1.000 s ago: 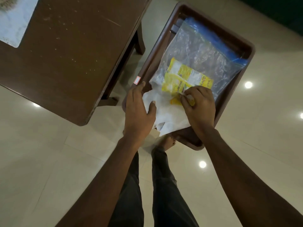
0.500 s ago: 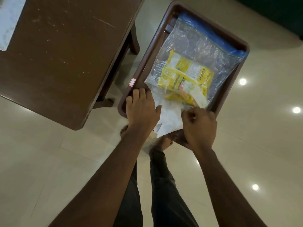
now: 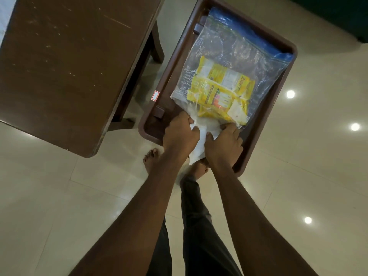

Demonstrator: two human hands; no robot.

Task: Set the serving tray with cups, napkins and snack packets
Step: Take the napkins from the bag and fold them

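Note:
A dark brown serving tray [image 3: 175,56] hangs over the floor to the right of a table. A clear zip bag [image 3: 235,52] with a blue top edge lies in it, and yellow snack packets [image 3: 221,86] show through the plastic. White napkins [image 3: 201,134] stick out from under the bag at the tray's near end. My left hand [image 3: 180,134] and my right hand [image 3: 225,140] are both closed on the napkins, side by side at the near rim. What supports the tray is hidden. No cups are in view.
A dark wooden table [image 3: 65,62] fills the upper left, its edge close to the tray's left rim. Glossy cream floor tiles [image 3: 59,196] lie below, with my bare feet [image 3: 151,158] and dark trousers under the tray's near end.
My right hand left the yellow packets and drew back to the napkins. My left hand slid right along the near rim onto the napkins. The napkins are now bunched between both hands.

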